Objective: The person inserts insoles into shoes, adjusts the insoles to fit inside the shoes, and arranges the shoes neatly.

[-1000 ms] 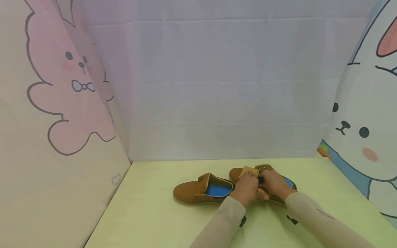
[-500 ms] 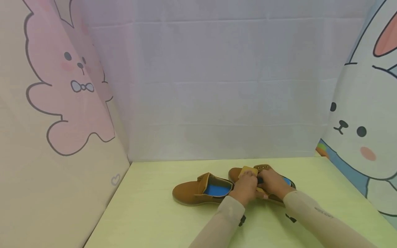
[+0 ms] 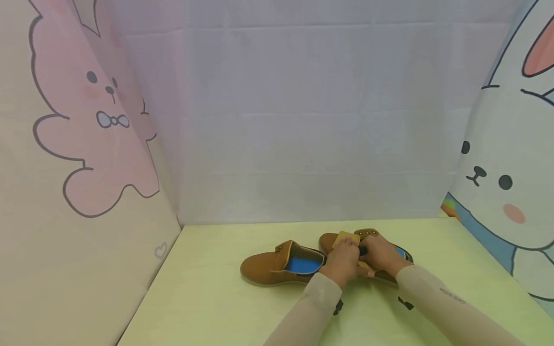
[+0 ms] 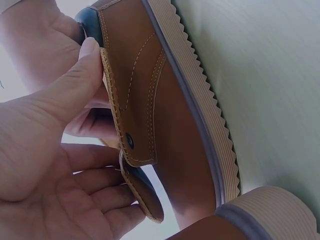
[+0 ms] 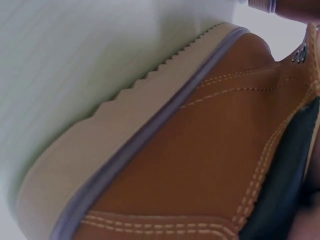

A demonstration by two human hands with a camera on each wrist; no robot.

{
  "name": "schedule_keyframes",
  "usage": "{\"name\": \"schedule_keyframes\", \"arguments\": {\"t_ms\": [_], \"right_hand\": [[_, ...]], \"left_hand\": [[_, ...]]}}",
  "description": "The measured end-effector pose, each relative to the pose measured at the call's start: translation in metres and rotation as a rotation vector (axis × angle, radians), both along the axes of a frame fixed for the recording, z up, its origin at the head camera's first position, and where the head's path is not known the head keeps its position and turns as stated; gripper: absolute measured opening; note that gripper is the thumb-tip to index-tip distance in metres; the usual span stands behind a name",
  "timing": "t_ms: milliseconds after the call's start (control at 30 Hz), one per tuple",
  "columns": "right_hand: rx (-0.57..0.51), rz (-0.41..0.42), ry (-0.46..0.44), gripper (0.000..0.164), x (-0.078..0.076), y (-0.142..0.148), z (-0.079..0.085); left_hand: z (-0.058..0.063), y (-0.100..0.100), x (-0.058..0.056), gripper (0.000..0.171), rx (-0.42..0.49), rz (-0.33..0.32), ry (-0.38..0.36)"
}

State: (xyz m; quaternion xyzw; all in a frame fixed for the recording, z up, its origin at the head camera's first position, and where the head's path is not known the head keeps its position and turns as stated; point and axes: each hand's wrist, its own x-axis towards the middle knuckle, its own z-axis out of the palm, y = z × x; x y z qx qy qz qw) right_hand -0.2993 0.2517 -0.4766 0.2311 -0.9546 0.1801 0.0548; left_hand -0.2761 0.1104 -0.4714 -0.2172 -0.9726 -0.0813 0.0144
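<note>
A brown leather shoe (image 3: pixel 328 241) with stitched seams and a blue insole stands at the right of the pair. My left hand (image 3: pixel 343 262) grips its front opening. In the left wrist view, the left thumb (image 4: pixel 82 67) presses the edge of the eyelet flap (image 4: pixel 137 125), and the fingers spread behind the tongue (image 4: pixel 147 197). The tan tongue (image 3: pixel 347 237) stands up in the head view. My right hand (image 3: pixel 381 254) bends over the opening beside the far eyelet flap (image 3: pixel 368 233), its fingertips partly hidden. The right wrist view shows mainly the shoe's side (image 5: pixel 200 150) and pale sole.
The matching brown shoe (image 3: pixel 259 269) lies just left of the hands, toe to the left. Both are on a pale yellow table (image 3: pixel 207 307). A white cloth (image 3: pixel 320 120) closes the back; cartoon-printed cloths (image 3: pixel 108 144) hang at the sides.
The hands and shoes hold almost the same places. Only a slight shift of the head view shows.
</note>
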Motion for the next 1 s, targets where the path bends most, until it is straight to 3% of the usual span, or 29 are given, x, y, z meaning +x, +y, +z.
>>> {"name": "schedule_keyframes", "arguments": {"t_ms": [300, 633, 1000], "right_hand": [[0.036, 0.159, -0.052, 0.018, -0.003, 0.007, 0.006], [0.056, 0.081, -0.096, 0.018, 0.002, 0.008, 0.007], [-0.009, 0.190, -0.090, 0.014, 0.003, 0.014, 0.011]], "left_hand": [[0.000, -0.002, -0.001, 0.069, 0.008, -0.009, -0.008], [0.000, -0.001, 0.001, 0.070, 0.024, 0.012, -0.032], [0.000, -0.003, 0.000, 0.058, 0.035, -0.018, -0.019]]}}
